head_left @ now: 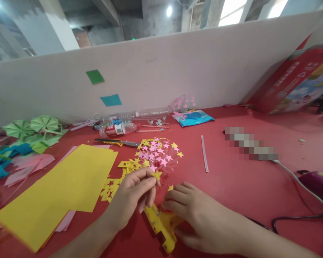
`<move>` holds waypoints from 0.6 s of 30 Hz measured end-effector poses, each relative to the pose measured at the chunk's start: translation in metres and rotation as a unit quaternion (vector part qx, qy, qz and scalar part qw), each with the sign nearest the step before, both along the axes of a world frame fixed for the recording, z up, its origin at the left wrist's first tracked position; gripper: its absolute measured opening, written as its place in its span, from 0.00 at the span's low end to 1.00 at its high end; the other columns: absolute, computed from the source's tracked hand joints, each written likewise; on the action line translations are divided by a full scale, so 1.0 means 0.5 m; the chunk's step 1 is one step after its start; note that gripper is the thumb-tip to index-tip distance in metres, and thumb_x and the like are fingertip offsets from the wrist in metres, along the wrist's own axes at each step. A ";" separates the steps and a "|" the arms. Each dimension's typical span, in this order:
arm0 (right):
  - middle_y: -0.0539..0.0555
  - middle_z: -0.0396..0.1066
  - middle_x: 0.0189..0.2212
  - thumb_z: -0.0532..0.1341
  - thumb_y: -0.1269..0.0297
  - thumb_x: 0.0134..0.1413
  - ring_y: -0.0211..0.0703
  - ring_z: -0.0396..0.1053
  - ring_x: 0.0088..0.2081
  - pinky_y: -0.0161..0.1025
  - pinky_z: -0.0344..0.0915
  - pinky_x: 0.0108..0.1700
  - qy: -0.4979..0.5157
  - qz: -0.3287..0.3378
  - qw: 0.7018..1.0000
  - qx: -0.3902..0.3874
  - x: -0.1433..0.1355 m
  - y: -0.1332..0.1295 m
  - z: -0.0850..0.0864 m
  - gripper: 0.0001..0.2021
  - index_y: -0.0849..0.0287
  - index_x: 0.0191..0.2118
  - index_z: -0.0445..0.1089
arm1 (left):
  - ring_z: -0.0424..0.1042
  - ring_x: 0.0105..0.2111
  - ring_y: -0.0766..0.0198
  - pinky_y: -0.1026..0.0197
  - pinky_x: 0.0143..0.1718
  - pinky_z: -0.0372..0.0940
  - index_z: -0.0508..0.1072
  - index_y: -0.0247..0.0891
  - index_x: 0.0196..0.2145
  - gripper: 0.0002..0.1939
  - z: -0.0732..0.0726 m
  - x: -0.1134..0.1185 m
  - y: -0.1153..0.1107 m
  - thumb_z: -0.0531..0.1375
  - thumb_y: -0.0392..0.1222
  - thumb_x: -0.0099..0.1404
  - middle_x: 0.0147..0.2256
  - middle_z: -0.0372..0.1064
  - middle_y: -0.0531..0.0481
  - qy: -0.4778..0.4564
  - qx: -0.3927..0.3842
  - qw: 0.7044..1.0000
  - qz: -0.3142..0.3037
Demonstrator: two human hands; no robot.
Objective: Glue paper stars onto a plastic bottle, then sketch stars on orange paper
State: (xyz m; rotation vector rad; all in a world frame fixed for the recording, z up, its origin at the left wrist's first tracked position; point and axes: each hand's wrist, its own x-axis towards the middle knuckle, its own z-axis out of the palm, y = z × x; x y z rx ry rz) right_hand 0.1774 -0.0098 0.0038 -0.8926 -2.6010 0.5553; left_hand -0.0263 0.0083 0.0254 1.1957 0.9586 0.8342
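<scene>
Yellow star (pixel 156 175) pinched between thumb and fingertips of left hand (pixel 140 188). Right hand (pixel 190 208) curled beside yellow glue gun (pixel 159 229); whether gun is gripped cannot be told. Second yellow star (pixel 170 187) seen at right fingertips. Just beyond hands, clear plastic piece (pixel 167 154) dotted with pink and yellow stars. Yellow cut-outs (pixel 110 188) heaped left of it, near stacked yellow sheets (pixel 80 179). Clear stick (pixel 204 154) laid to right on red table (pixel 231 186). Farther back, red-labelled bottle (pixel 118 129) laid on side, blue packet (pixel 195 118) placed near white partition (pixel 150 71).
</scene>
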 end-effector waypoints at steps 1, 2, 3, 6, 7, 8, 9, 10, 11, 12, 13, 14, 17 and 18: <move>0.54 0.71 0.36 0.60 0.71 0.52 0.43 0.65 0.36 0.41 0.63 0.40 0.031 -0.001 0.999 0.025 0.003 0.003 0.006 0.11 0.59 0.43 0.69 | 0.50 0.11 0.77 0.75 0.12 0.46 0.69 0.36 0.28 0.10 -0.004 0.001 -0.003 0.55 0.42 0.66 0.14 0.62 0.58 -0.013 -0.029 0.999 -0.017; 0.54 0.72 0.36 0.59 0.73 0.54 0.42 0.66 0.35 0.40 0.63 0.39 0.068 -0.006 0.996 0.057 0.006 0.007 0.012 0.09 0.59 0.42 0.69 | 0.50 0.11 0.77 0.75 0.11 0.45 0.68 0.36 0.27 0.10 -0.007 0.003 -0.005 0.55 0.41 0.65 0.14 0.63 0.58 -0.026 -0.056 0.998 -0.030; 0.54 0.72 0.35 0.57 0.75 0.56 0.41 0.66 0.35 0.39 0.63 0.38 0.107 -0.013 0.990 0.089 0.007 0.011 0.019 0.08 0.60 0.41 0.68 | 0.50 0.11 0.77 0.75 0.11 0.45 0.68 0.36 0.26 0.09 -0.012 0.004 -0.007 0.55 0.41 0.64 0.14 0.63 0.57 -0.040 -0.082 0.995 -0.038; 0.54 0.72 0.35 0.55 0.77 0.59 0.38 0.67 0.36 0.35 0.65 0.39 0.186 -0.019 0.975 0.117 0.006 0.019 0.035 0.08 0.60 0.42 0.66 | 0.52 0.11 0.76 0.74 0.10 0.44 0.67 0.37 0.24 0.08 -0.025 0.009 -0.011 0.56 0.39 0.60 0.14 0.62 0.56 -0.087 -0.145 0.984 -0.058; 0.53 0.72 0.34 0.55 0.77 0.59 0.38 0.68 0.36 0.34 0.65 0.38 0.191 -0.014 0.975 0.110 0.003 0.021 0.039 0.08 0.59 0.42 0.65 | 0.52 0.10 0.76 0.74 0.10 0.44 0.67 0.37 0.23 0.07 -0.029 0.011 -0.011 0.56 0.39 0.59 0.13 0.61 0.57 -0.102 -0.161 0.979 -0.068; 0.53 0.72 0.34 0.56 0.77 0.59 0.37 0.68 0.35 0.33 0.65 0.38 0.189 -0.013 0.976 0.104 0.000 0.022 0.042 0.09 0.59 0.42 0.65 | 0.51 0.10 0.76 0.74 0.09 0.43 0.67 0.37 0.23 0.07 -0.032 0.013 -0.011 0.56 0.39 0.57 0.12 0.59 0.57 -0.115 -0.175 0.975 -0.079; 0.53 0.72 0.33 0.56 0.77 0.58 0.37 0.68 0.34 0.33 0.66 0.37 0.184 -0.017 0.977 0.106 -0.004 0.023 0.045 0.09 0.59 0.42 0.65 | 0.50 0.09 0.75 0.74 0.09 0.43 0.67 0.37 0.22 0.07 -0.036 0.014 -0.011 0.56 0.40 0.56 0.11 0.58 0.58 -0.124 -0.187 0.970 -0.089; 0.53 0.72 0.33 0.56 0.77 0.58 0.37 0.68 0.34 0.33 0.66 0.36 0.181 -0.023 0.977 0.114 -0.007 0.024 0.046 0.08 0.59 0.42 0.64 | 0.50 0.09 0.76 0.73 0.08 0.42 0.67 0.37 0.22 0.07 -0.039 0.015 -0.012 0.56 0.40 0.55 0.11 0.57 0.58 -0.127 -0.197 0.967 -0.097; 0.53 0.72 0.33 0.56 0.76 0.58 0.38 0.68 0.33 0.34 0.66 0.36 0.180 -0.027 0.975 0.126 -0.009 0.024 0.046 0.08 0.59 0.42 0.64 | 0.49 0.08 0.76 0.73 0.08 0.42 0.68 0.37 0.22 0.07 -0.042 0.016 -0.012 0.55 0.40 0.54 0.11 0.58 0.57 -0.128 -0.206 0.965 -0.102; 0.53 0.72 0.32 0.56 0.76 0.58 0.38 0.67 0.33 0.34 0.66 0.36 0.180 -0.026 0.974 0.134 -0.010 0.025 0.046 0.07 0.60 0.41 0.64 | 0.49 0.08 0.76 0.73 0.08 0.41 0.68 0.37 0.22 0.07 -0.044 0.016 -0.012 0.55 0.41 0.54 0.11 0.58 0.57 -0.127 -0.213 0.963 -0.105; 0.53 0.72 0.32 0.56 0.76 0.59 0.37 0.67 0.32 0.34 0.66 0.35 0.178 -0.017 0.974 0.139 -0.011 0.026 0.046 0.06 0.60 0.41 0.64 | 0.49 0.08 0.76 0.73 0.08 0.41 0.68 0.37 0.22 0.07 -0.046 0.015 -0.012 0.56 0.41 0.53 0.11 0.58 0.57 -0.127 -0.219 0.962 -0.107; 0.53 0.72 0.31 0.56 0.76 0.59 0.37 0.67 0.32 0.34 0.66 0.35 0.172 -0.003 0.975 0.142 -0.011 0.026 0.046 0.06 0.60 0.40 0.64 | 0.49 0.08 0.76 0.73 0.08 0.41 0.68 0.37 0.22 0.06 -0.048 0.015 -0.013 0.56 0.41 0.53 0.11 0.58 0.57 -0.128 -0.223 0.961 -0.107; 0.54 0.72 0.31 0.56 0.76 0.60 0.39 0.66 0.32 0.36 0.66 0.36 0.145 0.030 0.975 0.164 -0.008 0.027 0.045 0.05 0.62 0.39 0.66 | 0.48 0.09 0.75 0.72 0.09 0.40 0.67 0.37 0.22 0.06 -0.050 0.012 -0.014 0.56 0.41 0.54 0.11 0.56 0.58 -0.135 -0.238 0.957 -0.098; 0.55 0.72 0.31 0.56 0.76 0.60 0.39 0.66 0.32 0.36 0.66 0.36 0.138 0.031 0.975 0.172 -0.006 0.027 0.044 0.05 0.63 0.40 0.67 | 0.48 0.10 0.75 0.72 0.09 0.40 0.67 0.37 0.22 0.06 -0.050 0.010 -0.014 0.56 0.40 0.54 0.12 0.56 0.58 -0.134 -0.244 0.956 -0.094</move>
